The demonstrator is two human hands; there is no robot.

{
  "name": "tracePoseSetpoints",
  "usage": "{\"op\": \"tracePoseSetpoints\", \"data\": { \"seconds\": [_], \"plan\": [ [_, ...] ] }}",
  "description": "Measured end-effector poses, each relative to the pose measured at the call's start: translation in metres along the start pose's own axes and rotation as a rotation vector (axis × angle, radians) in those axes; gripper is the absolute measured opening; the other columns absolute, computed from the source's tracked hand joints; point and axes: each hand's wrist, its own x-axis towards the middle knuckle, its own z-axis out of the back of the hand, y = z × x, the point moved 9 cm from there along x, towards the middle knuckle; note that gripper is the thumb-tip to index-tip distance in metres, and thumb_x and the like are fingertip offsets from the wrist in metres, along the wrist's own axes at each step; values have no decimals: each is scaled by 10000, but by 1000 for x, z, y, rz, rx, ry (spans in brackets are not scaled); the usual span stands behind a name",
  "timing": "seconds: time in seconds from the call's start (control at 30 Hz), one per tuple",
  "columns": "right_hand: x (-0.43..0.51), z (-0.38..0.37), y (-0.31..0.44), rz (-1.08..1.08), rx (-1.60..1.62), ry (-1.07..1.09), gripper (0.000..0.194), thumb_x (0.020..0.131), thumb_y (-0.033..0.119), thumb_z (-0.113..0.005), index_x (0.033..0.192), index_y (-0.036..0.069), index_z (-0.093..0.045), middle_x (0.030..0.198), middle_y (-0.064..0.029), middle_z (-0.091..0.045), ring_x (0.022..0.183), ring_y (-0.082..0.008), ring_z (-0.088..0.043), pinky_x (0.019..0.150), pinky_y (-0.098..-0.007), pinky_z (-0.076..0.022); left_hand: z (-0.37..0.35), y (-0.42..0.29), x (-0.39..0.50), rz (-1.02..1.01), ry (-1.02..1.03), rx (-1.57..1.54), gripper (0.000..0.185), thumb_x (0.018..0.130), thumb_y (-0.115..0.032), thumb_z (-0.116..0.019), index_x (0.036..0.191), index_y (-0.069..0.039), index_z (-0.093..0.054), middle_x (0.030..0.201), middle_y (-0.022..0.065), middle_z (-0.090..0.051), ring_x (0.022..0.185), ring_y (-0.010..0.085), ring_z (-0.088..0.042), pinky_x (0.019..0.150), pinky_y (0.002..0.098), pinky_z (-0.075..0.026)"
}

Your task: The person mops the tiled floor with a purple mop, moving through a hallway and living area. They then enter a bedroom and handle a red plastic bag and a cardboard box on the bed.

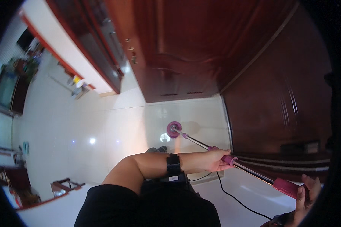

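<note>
A spin mop with a round pink head [174,129] stands on the pale tiled floor ahead of me, its metal pole [253,171] slanting to the lower right. My left hand [219,160] crosses in front of my body and is wrapped round the middle of the pole, beside a pink collar. At the pole's upper end, my right hand [308,191] is round the pink grip [287,187], some fingers partly raised; the palm side is hidden. Both wrists wear black bands, and a black cable runs from the right one towards my waist.
A dark red-brown wooden door [184,56] stands ahead, with a brown panelled surface [272,93] on the right. A white wall end [71,42] juts out at upper left. Small items [79,88] lie by its foot. A glass-fronted cabinet [7,90] is far left.
</note>
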Motion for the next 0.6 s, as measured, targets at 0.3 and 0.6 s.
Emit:
{"op": "tracePoseSetpoints", "data": {
  "seconds": [0.3,0.6],
  "plan": [
    [57,-78,136,375,359,90,350,813,350,-671,836,2,-661,688,-105,-552,611,-228,-488,581,-323,-382,121,-121,-126,-380,-163,-36,197,902,-265,-627,993,-114,-540,966,76,-656,883,189,-641,678,240,-523],
    [119,-177,320,364,436,339,263,665,127,-762,851,-18,-645,693,-145,-589,577,-253,-548,537,-316,-420,261,-236,-235,-467,-295,-29,209,911,-286,-616,957,-90,-560,873,60,-654,764,152,-642,583,197,-498]
  ]
}}
